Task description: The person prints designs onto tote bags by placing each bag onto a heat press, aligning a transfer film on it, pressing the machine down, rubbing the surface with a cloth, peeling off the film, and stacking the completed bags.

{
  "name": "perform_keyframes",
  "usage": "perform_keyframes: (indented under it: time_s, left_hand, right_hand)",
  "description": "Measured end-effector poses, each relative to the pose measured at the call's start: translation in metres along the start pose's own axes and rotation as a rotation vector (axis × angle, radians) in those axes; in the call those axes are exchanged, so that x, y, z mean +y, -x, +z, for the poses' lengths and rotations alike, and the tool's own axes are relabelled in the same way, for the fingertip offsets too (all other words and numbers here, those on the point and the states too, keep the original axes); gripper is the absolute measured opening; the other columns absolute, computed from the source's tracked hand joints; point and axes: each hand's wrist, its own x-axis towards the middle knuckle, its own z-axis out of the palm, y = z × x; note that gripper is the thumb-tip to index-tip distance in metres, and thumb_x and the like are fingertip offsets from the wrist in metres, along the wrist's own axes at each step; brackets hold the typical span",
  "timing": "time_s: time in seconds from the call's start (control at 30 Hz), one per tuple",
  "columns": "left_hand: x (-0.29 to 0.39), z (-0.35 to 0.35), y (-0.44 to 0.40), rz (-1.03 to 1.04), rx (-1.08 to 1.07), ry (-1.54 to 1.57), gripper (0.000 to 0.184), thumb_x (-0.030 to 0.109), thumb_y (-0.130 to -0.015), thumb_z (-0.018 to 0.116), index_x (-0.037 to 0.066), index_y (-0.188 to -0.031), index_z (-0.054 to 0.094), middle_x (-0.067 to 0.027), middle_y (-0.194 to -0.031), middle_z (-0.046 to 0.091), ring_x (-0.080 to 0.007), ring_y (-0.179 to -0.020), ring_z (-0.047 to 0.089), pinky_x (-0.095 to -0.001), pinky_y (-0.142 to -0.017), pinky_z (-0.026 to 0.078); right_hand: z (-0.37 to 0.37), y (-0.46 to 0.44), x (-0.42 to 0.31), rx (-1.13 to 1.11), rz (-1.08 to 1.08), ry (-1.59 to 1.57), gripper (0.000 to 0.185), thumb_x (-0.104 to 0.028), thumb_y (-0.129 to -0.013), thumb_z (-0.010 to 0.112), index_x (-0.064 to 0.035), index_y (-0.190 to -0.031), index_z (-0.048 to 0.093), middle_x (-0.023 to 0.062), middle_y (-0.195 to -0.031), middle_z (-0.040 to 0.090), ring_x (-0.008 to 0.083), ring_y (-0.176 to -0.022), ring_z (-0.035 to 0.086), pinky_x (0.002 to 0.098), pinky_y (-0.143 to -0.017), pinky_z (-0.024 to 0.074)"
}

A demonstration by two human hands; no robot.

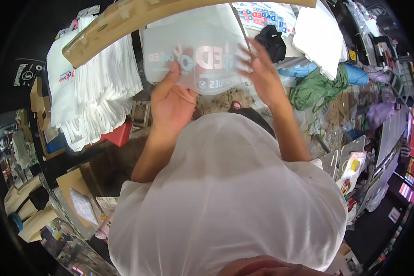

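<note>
My left hand [174, 99] grips the lower left edge of a translucent plastic sheet [170, 43] with its thumb on top. Large pale and blue letters are printed across the sheet; whether it is a single sheet or a bag, I cannot tell. At its right edge, my right hand [263, 73] has its fingers spread and slightly smeared by motion. A black crumpled cloth [270, 43] lies just beyond that hand. Printed white bags [267, 16] are piled behind it.
A thick stack of white bags [96, 87] hangs over the left side. A taped cardboard strip [119, 23] crosses the top. White sheets [319, 39] lie at the upper right, above a green plastic bag [319, 87]. A red object [118, 134] shows below the left stack.
</note>
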Motion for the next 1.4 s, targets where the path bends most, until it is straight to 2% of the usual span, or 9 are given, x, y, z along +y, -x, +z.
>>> perform_keyframes:
  time_s: [0.13,0.17,0.3,0.43,0.63,0.7,1.23,1.33,1.4]
  left_hand:
    - [-0.02,0.01,-0.005,-0.018,0.04,-0.219,0.039,0.011,-0.099,0.053,0.007,-0.138,0.048,-0.0114,-0.134,0.057,-0.0244,-0.123,0.057,-0.0419,-0.097,0.053]
    - [-0.02,0.013,-0.005,-0.025,0.041,-0.224,0.039,0.011,-0.099,0.053,0.007,-0.138,0.048,-0.0114,-0.134,0.057,-0.0244,-0.123,0.057,-0.0419,-0.097,0.053]
    - [-0.014,0.021,-0.01,0.065,0.011,-0.431,0.042,0.01,-0.098,0.053,0.004,-0.139,0.046,-0.0157,-0.134,0.056,-0.0278,-0.122,0.058,-0.0434,-0.092,0.055]
    - [-0.018,0.025,-0.007,0.091,0.023,-0.474,0.044,0.012,-0.1,0.05,0.002,-0.142,0.043,-0.016,-0.141,0.051,-0.0284,-0.126,0.054,-0.0432,-0.094,0.053]
    - [-0.03,0.03,-0.005,0.072,-0.004,-0.344,0.046,0.013,-0.101,0.048,0.002,-0.145,0.038,-0.0144,-0.144,0.049,-0.0266,-0.129,0.052,-0.0429,-0.103,0.047]
    - [-0.031,0.032,-0.005,0.006,-0.204,-0.17,0.039,0.01,-0.102,0.046,-0.002,-0.139,0.045,-0.015,-0.14,0.053,-0.0233,-0.131,0.05,-0.0411,-0.113,0.04]
    - [-0.044,0.039,-0.01,-0.073,-0.336,-0.202,0.04,0.012,-0.102,0.045,-0.001,-0.141,0.043,-0.014,-0.141,0.051,-0.0228,-0.13,0.05,-0.0424,-0.111,0.041]
    - [-0.053,0.043,-0.006,-0.095,-0.31,-0.073,0.041,0.014,-0.102,0.046,-0.001,-0.14,0.043,-0.0145,-0.142,0.051,-0.0255,-0.133,0.047,-0.045,-0.111,0.041]
    - [-0.074,0.053,-0.001,-0.119,0.016,-0.252,0.04,0.012,-0.101,0.05,-0.002,-0.138,0.045,-0.0134,-0.128,0.06,-0.0252,-0.113,0.062,-0.0395,-0.093,0.054]
  right_hand:
    - [-0.005,0.01,0.011,-0.107,0.307,-0.295,0.059,-0.028,-0.092,0.066,-0.0025,-0.14,0.044,0.0136,-0.128,0.059,0.0202,-0.116,0.057,0.0359,-0.098,0.0466]
    - [0.0,0.005,0.007,-0.087,0.209,-0.295,0.043,-0.017,-0.093,0.065,-0.0003,-0.131,0.053,0.0107,-0.115,0.066,0.0167,-0.103,0.064,0.0331,-0.091,0.0508]
    - [-0.006,0.017,-0.044,-0.001,0.016,0.007,0.029,-0.002,-0.091,0.063,-0.0003,-0.12,0.062,0.0088,-0.102,0.07,0.0118,-0.088,0.068,0.0254,-0.077,0.054]
    - [-0.002,0.036,-0.089,-0.046,-0.112,0.259,0.035,-0.001,-0.089,0.067,0.001,-0.123,0.06,0.0079,-0.095,0.073,0.0099,-0.084,0.067,0.0241,-0.078,0.0527]
    - [-0.003,0.049,-0.108,0.018,-0.209,0.265,0.035,0.001,-0.087,0.069,0.0008,-0.121,0.06,0.0092,-0.091,0.074,0.0094,-0.082,0.066,0.0236,-0.077,0.0523]
    - [-0.004,0.055,-0.112,0.034,-0.213,0.244,0.034,0.0,-0.087,0.069,0.0009,-0.121,0.061,0.0094,-0.091,0.074,0.0093,-0.082,0.066,0.0238,-0.077,0.0524]
    - [-0.03,0.077,-0.123,0.163,-0.284,0.252,0.027,0.001,-0.086,0.07,0.002,-0.112,0.065,0.0105,-0.092,0.074,0.0108,-0.083,0.068,0.0231,-0.073,0.0531]
    - [-0.031,0.077,-0.122,0.174,-0.299,0.241,0.026,0.001,-0.086,0.07,0.0018,-0.111,0.066,0.0105,-0.093,0.074,0.011,-0.083,0.068,0.0233,-0.073,0.0532]
    - [-0.032,0.076,-0.121,0.177,-0.31,0.234,0.026,0.0,-0.086,0.07,0.0017,-0.111,0.066,0.0104,-0.093,0.074,0.0111,-0.083,0.068,0.0233,-0.073,0.0533]
